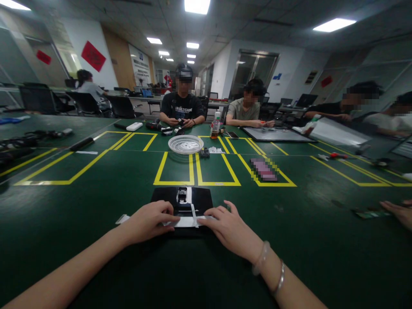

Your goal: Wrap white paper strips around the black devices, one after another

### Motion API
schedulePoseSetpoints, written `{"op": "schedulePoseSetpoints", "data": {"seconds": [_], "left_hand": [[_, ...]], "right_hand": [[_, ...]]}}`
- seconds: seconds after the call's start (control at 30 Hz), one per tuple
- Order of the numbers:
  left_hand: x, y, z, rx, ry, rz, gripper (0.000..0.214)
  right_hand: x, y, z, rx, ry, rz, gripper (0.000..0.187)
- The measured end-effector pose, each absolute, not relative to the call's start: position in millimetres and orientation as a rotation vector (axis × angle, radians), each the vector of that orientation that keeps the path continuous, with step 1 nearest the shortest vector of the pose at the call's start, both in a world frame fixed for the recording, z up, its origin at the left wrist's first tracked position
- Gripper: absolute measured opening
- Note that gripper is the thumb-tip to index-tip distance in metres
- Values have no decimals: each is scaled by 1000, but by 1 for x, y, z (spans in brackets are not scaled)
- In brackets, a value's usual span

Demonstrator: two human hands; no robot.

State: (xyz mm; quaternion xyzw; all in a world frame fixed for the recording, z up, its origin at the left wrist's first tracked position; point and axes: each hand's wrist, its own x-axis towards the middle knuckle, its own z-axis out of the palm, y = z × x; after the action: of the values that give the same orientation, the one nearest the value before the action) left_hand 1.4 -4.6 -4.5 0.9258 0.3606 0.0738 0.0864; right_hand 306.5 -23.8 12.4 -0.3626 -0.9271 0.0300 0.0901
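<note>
A glossy black flat case (164,196) lies on the green table in front of me, with a small silver-framed part (182,195) and a white patch on its top. Across its near side runs a white strip (186,222), and a narrow white band (193,212) crosses it. My left hand (149,219) has its fingers closed on the strip's left part. At the right part, my right hand (229,226) pinches the strip, its index finger raised. The undersides of the fingers are hidden. Beside my left wrist lies a small white piece (122,219).
Yellow tape (174,183) marks rectangles on the table. Ahead stand a white basket (186,145) and a bottle (215,128). A pixelated pink item (264,170) lies ahead right. Several people sit around; another person's hand (399,213) touches a green board (370,213) at the right.
</note>
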Motion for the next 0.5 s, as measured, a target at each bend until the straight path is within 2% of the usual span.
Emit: {"op": "schedulePoseSetpoints", "data": {"seconds": [0.17,0.33,0.5], "left_hand": [[2,-4,-5,2791,1073,239,31],[4,-5,-3,2799,1092,216,34],[8,-7,-5,2796,1106,318,44]], "right_hand": [[302,-29,13,-1136,-2749,115,46],[301,-32,15,-1181,-2720,231,36],[302,-31,12,-1197,-2714,245,35]]}}
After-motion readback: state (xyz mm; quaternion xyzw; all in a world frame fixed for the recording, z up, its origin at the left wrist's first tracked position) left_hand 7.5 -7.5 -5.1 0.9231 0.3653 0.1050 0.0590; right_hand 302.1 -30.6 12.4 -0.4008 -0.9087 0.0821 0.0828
